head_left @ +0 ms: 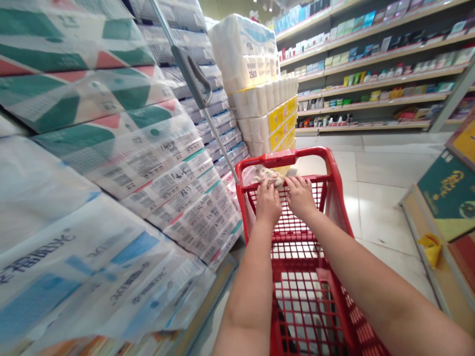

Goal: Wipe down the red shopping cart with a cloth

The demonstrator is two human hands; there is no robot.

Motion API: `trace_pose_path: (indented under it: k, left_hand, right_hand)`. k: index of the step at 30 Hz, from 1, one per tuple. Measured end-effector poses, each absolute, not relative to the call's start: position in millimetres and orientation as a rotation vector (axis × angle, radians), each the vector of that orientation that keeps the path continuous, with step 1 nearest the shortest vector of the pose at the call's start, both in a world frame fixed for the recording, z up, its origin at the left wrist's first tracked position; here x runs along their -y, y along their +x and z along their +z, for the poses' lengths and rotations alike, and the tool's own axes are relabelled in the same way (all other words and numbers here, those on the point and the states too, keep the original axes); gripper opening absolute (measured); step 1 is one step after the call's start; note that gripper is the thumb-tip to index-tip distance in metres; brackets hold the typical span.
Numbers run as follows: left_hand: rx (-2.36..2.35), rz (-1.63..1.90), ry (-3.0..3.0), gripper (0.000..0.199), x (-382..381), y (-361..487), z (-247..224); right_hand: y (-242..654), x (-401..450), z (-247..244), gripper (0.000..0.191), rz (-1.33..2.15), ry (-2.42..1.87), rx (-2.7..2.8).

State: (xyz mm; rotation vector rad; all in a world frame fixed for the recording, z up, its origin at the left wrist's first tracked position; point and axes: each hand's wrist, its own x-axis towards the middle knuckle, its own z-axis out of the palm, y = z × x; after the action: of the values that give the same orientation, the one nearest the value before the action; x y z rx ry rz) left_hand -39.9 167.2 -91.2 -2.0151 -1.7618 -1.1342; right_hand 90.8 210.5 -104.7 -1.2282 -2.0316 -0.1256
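Note:
A red plastic rolling basket (336,183) with grid walls stands on the floor in front of me, and both my arms reach over it to its far end. My left hand (269,201) has its fingers bent onto a small, pale, patterned cloth-like item (270,174) at the far rim. Close beside it, my right hand (300,197) is curled at the item's right end, against the red rim. The fingertips are partly hidden, and what the item is cannot be made out. From the basket's far left corner rises a slanting metal pole with a grey grip (193,74).
Tall stacks of wrapped tissue packs (122,128) crowd the left side. Bundled paper rolls (256,94) are piled beyond the basket. Shelves of boxes and bottles (371,54) line the back. A low wooden stand with a green box (451,185) is on the right, across pale floor tiles (378,207).

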Motion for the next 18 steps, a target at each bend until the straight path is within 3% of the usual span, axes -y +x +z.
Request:
trace_pose_path:
  k: [6, 13, 15, 18]
  left_hand:
    - [1.602, -1.299, -2.302, 0.040, -168.3, -32.3, -93.2]
    - [1.460, -2.110, -2.270, 0.027, -172.8, -30.7, -97.4]
    - [1.509, -1.993, -2.243, 0.032, -172.7, -32.8, -98.8]
    - [1.746, -1.492, -2.158, 0.045, -169.4, -37.3, -100.2]
  right_hand:
    - [83.0, -212.7, -100.0, 0.052, 0.015, -1.004, 1.905]
    - [82.9, -215.9, -101.1, 0.039, -0.051, -0.978, 1.991]
    - [84.2, -215.4, -101.0, 0.033, -0.096, -1.004, 2.000]
    - [92.3, -218.3, -97.7, 0.027, -0.136, -1.028, 1.979]
